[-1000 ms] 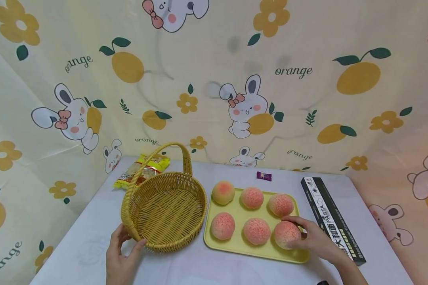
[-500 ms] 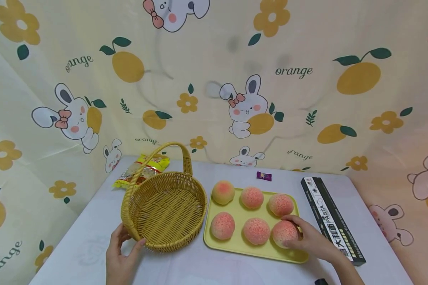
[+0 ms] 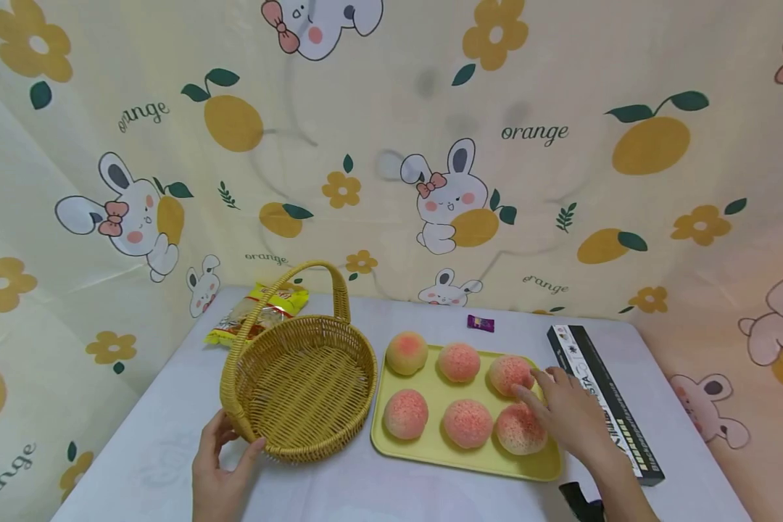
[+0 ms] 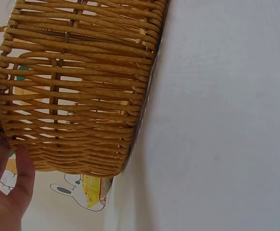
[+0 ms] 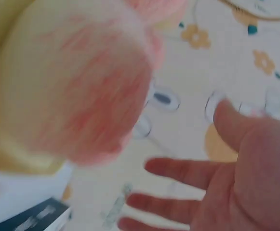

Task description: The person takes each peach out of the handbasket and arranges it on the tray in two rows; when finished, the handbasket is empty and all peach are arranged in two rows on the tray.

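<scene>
My left hand (image 3: 222,464) holds the near left side of a wicker basket (image 3: 300,391), thumb and fingers at its rim; the left wrist view shows the fingertips against the weave (image 4: 77,96). The basket stands with its tall handle up and nothing inside. To its right, a yellow tray (image 3: 457,462) bears several pink peaches in two rows. My right hand (image 3: 570,413) hovers at the tray's right side, above the front right peach (image 3: 520,431) and beside the back right peach (image 3: 510,373). In the right wrist view its fingers are spread, apart from a peach (image 5: 82,86).
A black-and-white pasta box (image 3: 610,406) lies right of the tray, and a small purple wrapped candy (image 3: 481,323) behind it. Behind the basket is a yellow snack bag (image 3: 235,322). A patterned cloth (image 3: 378,145) hangs at the table's back.
My right hand has let go of the front right peach and moved up and back toward the back right one. That front peach has shifted slightly left. My left hand has stayed at the basket.
</scene>
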`<move>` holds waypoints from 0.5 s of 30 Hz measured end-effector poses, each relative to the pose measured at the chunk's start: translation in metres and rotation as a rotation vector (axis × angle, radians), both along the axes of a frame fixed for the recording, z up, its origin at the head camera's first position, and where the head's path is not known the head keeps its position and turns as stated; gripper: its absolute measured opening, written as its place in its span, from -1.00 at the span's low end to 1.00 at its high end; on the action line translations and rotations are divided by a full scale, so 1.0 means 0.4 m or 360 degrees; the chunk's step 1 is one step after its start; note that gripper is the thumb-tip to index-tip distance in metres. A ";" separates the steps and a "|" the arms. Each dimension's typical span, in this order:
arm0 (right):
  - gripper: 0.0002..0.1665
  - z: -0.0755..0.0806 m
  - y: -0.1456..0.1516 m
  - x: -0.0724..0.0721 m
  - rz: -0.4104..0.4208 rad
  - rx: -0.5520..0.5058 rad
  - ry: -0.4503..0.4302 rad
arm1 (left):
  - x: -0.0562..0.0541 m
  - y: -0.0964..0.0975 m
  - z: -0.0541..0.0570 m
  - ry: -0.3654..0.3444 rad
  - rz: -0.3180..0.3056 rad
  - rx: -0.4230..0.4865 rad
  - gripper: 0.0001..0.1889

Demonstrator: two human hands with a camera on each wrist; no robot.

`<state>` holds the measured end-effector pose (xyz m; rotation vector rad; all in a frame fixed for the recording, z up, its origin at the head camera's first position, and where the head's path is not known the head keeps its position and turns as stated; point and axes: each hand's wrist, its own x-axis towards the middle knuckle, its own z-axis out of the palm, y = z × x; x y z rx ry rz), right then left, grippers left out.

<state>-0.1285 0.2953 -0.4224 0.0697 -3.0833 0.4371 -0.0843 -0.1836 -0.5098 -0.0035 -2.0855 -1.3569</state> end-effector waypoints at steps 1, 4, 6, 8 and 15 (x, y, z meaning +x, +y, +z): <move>-0.16 0.003 -0.015 -0.008 -0.0026 0.0065 0.0027 | -0.001 0.002 0.000 -0.0014 0.0009 0.0002 -0.19; -0.13 0.003 -0.052 -0.033 -0.0066 0.0161 0.0074 | -0.004 0.010 0.004 -0.0044 0.0024 0.0001 -0.20; -0.10 -0.004 -0.072 -0.047 -0.0067 0.0176 0.0087 | -0.005 0.013 0.010 -0.0019 0.0013 -0.0032 -0.15; -0.08 -0.011 -0.088 -0.059 -0.0049 0.0183 0.0104 | -0.006 0.016 0.025 0.0044 0.0020 -0.0083 -0.07; -0.08 -0.042 -0.118 -0.071 0.0034 0.0244 0.0159 | -0.007 0.076 0.188 0.0679 0.0225 -0.0206 -0.41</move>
